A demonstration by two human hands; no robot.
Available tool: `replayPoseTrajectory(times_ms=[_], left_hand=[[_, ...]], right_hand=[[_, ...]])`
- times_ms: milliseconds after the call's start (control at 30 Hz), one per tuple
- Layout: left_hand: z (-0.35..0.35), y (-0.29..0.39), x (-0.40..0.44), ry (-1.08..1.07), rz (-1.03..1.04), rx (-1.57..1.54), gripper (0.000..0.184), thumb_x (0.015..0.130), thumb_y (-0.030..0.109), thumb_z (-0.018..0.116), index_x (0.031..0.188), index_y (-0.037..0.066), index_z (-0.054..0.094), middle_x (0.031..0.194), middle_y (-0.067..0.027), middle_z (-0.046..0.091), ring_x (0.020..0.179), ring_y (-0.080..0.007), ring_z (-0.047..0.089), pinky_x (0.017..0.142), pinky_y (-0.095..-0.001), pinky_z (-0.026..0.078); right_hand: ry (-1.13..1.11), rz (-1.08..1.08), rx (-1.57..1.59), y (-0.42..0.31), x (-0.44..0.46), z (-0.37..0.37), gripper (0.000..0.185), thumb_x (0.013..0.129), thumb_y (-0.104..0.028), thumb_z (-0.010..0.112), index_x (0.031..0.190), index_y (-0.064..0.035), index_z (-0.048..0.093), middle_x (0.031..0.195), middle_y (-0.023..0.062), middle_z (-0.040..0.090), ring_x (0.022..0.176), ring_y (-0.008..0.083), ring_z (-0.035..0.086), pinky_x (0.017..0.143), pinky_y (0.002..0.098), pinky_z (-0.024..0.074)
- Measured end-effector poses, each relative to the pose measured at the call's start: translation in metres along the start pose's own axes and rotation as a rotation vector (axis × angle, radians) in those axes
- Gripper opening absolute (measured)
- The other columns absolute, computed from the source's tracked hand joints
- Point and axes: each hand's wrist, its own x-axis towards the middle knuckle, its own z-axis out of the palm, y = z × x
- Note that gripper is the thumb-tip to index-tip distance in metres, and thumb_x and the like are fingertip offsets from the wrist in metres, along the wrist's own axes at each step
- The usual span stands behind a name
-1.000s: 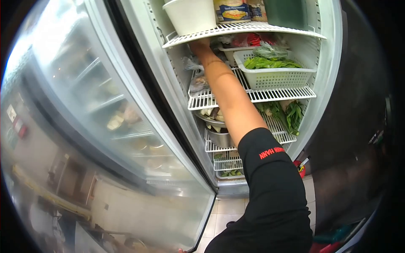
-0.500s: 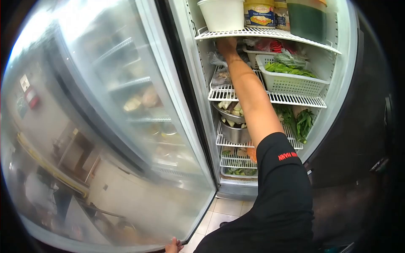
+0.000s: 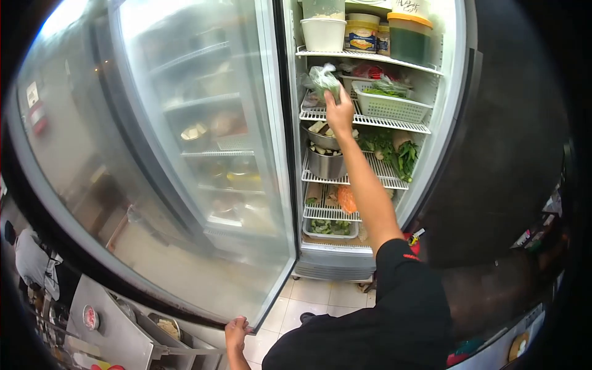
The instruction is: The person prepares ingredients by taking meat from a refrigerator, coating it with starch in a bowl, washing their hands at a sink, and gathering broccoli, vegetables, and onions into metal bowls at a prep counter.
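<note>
My right hand (image 3: 340,111) grips a clear plastic bag with green contents (image 3: 324,80), held in front of the second fridge shelf (image 3: 394,125). Close to its right stands a white perforated basket (image 3: 394,109) of leafy greens. Down at the bottom edge of the glass fridge door (image 3: 203,246), my left hand (image 3: 237,332) has its fingers closed on the door's edge. Below the bag, metal bowls of cut pieces (image 3: 327,165) sit beside leafy bunches (image 3: 404,157).
The top shelf holds a white tub (image 3: 323,35), a mayonnaise jar (image 3: 361,38) and an orange-lidded container (image 3: 409,44). At lower left are a steel counter (image 3: 117,336) and another person (image 3: 32,259). A tray of greens (image 3: 330,228) sits low in the fridge.
My right hand has come out from under the top shelf with the bag in it. My left hand on the door edge shows more fully, and the view has shifted, revealing the counter and the other person.
</note>
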Motion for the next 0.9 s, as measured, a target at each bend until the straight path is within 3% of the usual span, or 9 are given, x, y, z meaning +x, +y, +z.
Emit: replayPoseTrajectory(times_ms=[133,200,233,267,400,533,633,800,900], left_hand=[[-0.019,-0.002,-0.020,-0.106,0.081,0.033,0.052,0.087,0.029,0.055,0.118,-0.011,0.041,0.096,-0.0137,0.054,0.083,-0.0178,0.055,0.068,-0.0309,0.052],[-0.024,0.008,-0.031,-0.157,0.126,0.053,0.056,0.088,0.032,0.053,0.123,-0.008,0.035,0.105,-0.0141,0.051,0.090,-0.0185,0.053,0.073,-0.0314,0.050],[-0.030,0.011,-0.039,-0.194,0.151,0.075,0.058,0.088,0.033,0.053,0.126,-0.006,0.033,0.109,-0.0142,0.049,0.093,-0.0189,0.052,0.075,-0.0316,0.049],[-0.037,0.013,-0.048,-0.239,0.182,0.109,0.061,0.088,0.035,0.052,0.128,-0.005,0.030,0.113,-0.0144,0.047,0.097,-0.0192,0.051,0.077,-0.0319,0.048],[-0.063,0.037,-0.103,-0.494,0.360,0.192,0.070,0.090,0.042,0.049,0.139,0.002,0.018,0.131,-0.0151,0.040,0.110,-0.0207,0.048,0.086,-0.0329,0.045],[-0.110,0.035,-0.163,-0.600,0.594,-0.265,0.076,0.087,0.056,0.041,0.141,0.008,0.018,0.135,-0.0134,0.039,0.119,-0.0233,0.044,0.092,-0.0348,0.041],[-0.142,0.022,-0.228,-0.394,0.834,-0.728,0.083,0.082,0.068,0.036,0.140,0.012,0.022,0.135,-0.0097,0.038,0.125,-0.0263,0.038,0.099,-0.0405,0.036],[-0.205,-0.023,-0.269,0.411,0.884,-1.064,0.084,0.079,0.070,0.040,0.135,0.008,0.029,0.131,-0.0126,0.043,0.122,-0.0269,0.041,0.101,-0.0456,0.034],[-0.255,-0.069,-0.299,0.635,0.893,-1.135,0.078,0.081,0.062,0.045,0.132,0.006,0.032,0.127,-0.0143,0.047,0.118,-0.0292,0.045,0.101,-0.0428,0.035]], right_hand=[[-0.143,0.480,0.833,-0.093,-0.088,-0.052,0.037,0.088,-0.025,0.054,0.120,-0.0081,0.049,0.115,0.0101,0.054,0.099,0.0240,0.054,0.077,0.0372,0.0479],[-0.207,0.585,1.068,-0.126,-0.137,-0.083,0.034,0.091,-0.027,0.052,0.120,-0.0091,0.048,0.114,0.0050,0.055,0.098,0.0190,0.056,0.072,0.0362,0.0514],[-0.276,0.561,1.192,-0.118,-0.167,-0.092,0.036,0.091,-0.028,0.050,0.123,-0.0098,0.046,0.121,0.0071,0.053,0.106,0.0223,0.053,0.079,0.0405,0.0497],[-0.319,0.560,1.237,-0.131,-0.196,-0.102,0.038,0.092,-0.029,0.046,0.125,-0.0106,0.046,0.128,0.0098,0.048,0.115,0.0270,0.048,0.089,0.0460,0.0444],[-0.511,0.562,1.106,-0.209,-0.281,-0.102,0.040,0.085,-0.022,0.053,0.123,-0.0103,0.049,0.128,0.0120,0.047,0.116,0.0301,0.046,0.091,0.0445,0.0420],[-0.874,0.358,0.955,-0.301,-0.372,-0.074,0.043,0.079,-0.016,0.060,0.121,-0.0100,0.052,0.128,0.0142,0.047,0.117,0.0331,0.045,0.094,0.0430,0.0395],[-1.215,0.010,0.989,-0.390,-0.451,-0.058,0.047,0.073,-0.011,0.065,0.119,-0.0097,0.055,0.128,0.0159,0.046,0.118,0.0355,0.043,0.096,0.0419,0.0377],[-1.709,-0.560,1.269,-0.504,-0.535,-0.039,0.051,0.069,-0.011,0.072,0.117,-0.0101,0.058,0.129,0.0158,0.045,0.119,0.0388,0.042,0.099,0.0414,0.0350],[-1.880,-0.487,1.439,-0.544,-0.565,-0.019,0.041,0.071,-0.011,0.072,0.111,-0.0077,0.060,0.114,0.0140,0.053,0.107,0.0315,0.049,0.091,0.0373,0.0394]])
